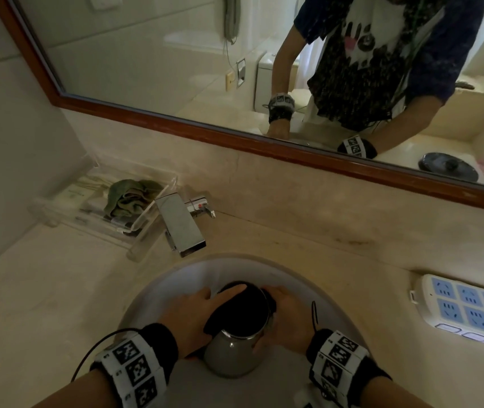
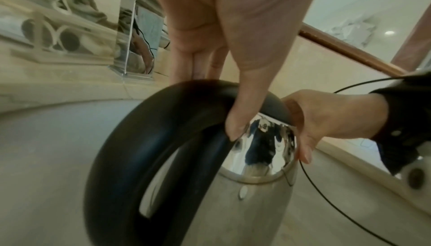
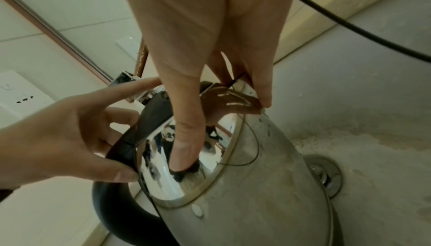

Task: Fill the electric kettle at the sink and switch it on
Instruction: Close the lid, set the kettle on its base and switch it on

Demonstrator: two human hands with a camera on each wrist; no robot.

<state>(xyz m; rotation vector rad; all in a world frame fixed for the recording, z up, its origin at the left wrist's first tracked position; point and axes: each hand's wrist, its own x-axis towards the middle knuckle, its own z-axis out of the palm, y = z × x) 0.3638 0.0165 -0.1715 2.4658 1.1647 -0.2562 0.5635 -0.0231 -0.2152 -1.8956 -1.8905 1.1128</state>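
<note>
A steel electric kettle (image 1: pixel 232 354) with a black loop handle (image 2: pixel 121 157) stands tilted in the sink basin (image 1: pixel 176 284), below and in front of the chrome faucet (image 1: pixel 181 225). My left hand (image 1: pixel 187 316) grips the top of the handle, thumb (image 2: pixel 242 93) over it. My right hand (image 1: pixel 290 316) holds the opposite side of the kettle's top, with its thumb (image 3: pixel 186 130) lying on the shiny lid (image 3: pixel 210 157) and its fingers curled round the rim near the spout. No water runs from the faucet.
A clear tray holding a green cloth (image 1: pixel 126 198) sits left of the faucet. A white and blue power strip (image 1: pixel 470 310) lies on the counter at right. The mirror reflects a round black kettle base (image 1: pixel 446 167). The drain (image 3: pixel 326 176) shows beside the kettle.
</note>
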